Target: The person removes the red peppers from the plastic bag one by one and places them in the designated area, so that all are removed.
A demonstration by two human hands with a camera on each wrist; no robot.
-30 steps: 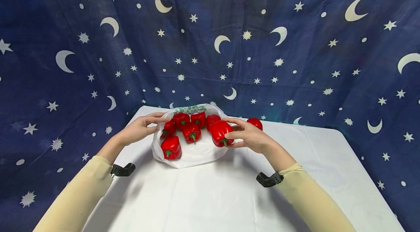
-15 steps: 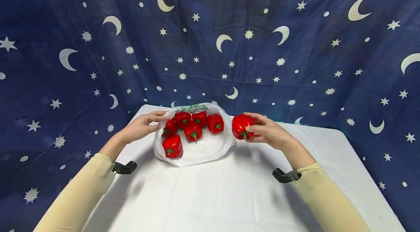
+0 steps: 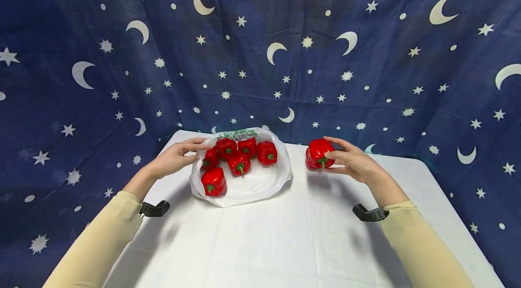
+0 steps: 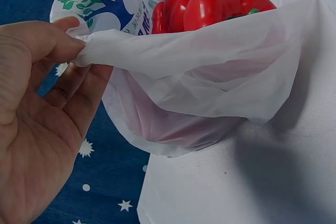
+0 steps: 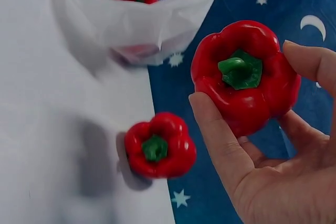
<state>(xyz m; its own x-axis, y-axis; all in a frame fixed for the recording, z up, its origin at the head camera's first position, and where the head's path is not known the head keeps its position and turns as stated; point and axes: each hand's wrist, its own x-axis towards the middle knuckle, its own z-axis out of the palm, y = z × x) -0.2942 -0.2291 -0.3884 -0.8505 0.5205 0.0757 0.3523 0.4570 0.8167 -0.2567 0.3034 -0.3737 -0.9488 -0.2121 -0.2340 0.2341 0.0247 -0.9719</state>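
A white plastic bag [image 3: 254,194] with a green tree print stands with its mouth open. Several red bell peppers [image 3: 239,162] with green stems lie inside it. My left hand [image 3: 174,160] pinches the bag's left rim between thumb and fingers, as the left wrist view shows closely. To the right of the bag, my right hand [image 3: 358,164] grips another red bell pepper [image 5: 244,77] by its sides, raised above the table. A loose bell pepper [image 5: 161,146] rests on the table near the edge; in the head view the held one mostly covers it.
A white cloth [image 3: 260,243] covers the table, whose far edge runs just behind the bag. Dark blue fabric [image 3: 244,53] with moons and stars hangs behind and at the sides. Black bands [image 3: 154,209] sit on both wrists.
My right hand has carried its bell pepper from the bag's mouth out to the right, in front of the loose one. The left hand has stayed on the bag's rim.
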